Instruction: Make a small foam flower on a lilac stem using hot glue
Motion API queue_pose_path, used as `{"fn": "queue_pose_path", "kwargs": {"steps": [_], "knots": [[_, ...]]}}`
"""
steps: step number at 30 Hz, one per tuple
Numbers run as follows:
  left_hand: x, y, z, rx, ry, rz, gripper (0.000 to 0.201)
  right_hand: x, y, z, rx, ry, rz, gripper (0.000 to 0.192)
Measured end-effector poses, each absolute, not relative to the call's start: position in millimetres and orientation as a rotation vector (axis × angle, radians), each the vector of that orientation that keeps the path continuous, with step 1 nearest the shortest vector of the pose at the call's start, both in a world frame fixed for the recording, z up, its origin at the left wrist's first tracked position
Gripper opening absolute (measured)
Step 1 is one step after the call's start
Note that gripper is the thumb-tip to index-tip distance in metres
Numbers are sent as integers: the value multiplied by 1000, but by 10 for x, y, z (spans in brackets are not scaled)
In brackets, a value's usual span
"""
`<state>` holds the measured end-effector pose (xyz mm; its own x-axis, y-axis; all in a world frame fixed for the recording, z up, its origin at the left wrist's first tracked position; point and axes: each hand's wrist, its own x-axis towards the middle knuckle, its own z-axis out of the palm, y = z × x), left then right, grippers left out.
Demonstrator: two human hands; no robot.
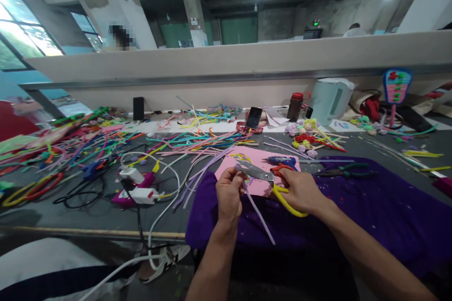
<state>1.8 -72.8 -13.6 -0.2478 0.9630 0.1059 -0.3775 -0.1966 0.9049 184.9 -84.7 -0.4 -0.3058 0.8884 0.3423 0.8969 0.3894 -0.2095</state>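
My right hand (300,188) is closed round the red and yellow handles of a pair of scissors (261,174). Their metal blades point left, reaching over the fingers of my left hand (229,193). Pinched in that left hand is a light purple pipe cleaner (259,216), whose loose end slants down to the right. Whether the blades touch it I cannot tell. Under both hands lies a pink sheet (222,167) on a dark purple cloth (201,218). A blue glue gun (280,161) rests on the sheet's far side, just beyond the scissors.
Pliers (348,171) lie on the cloth at right. Power strips (136,193) with white cords stand at left. Piles of coloured pipe cleaners (95,146) cover the left of the table. Farther back are a phone (253,117), a bottle (295,107) and a kettle (326,101).
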Motion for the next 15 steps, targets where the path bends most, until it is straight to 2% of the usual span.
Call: {"fn": "queue_pose_path", "kwargs": {"steps": [15], "knots": [[52,-745,-162,932,966,1643,11,1824,-844,-70,-1524,-2257,-35,35]]}}
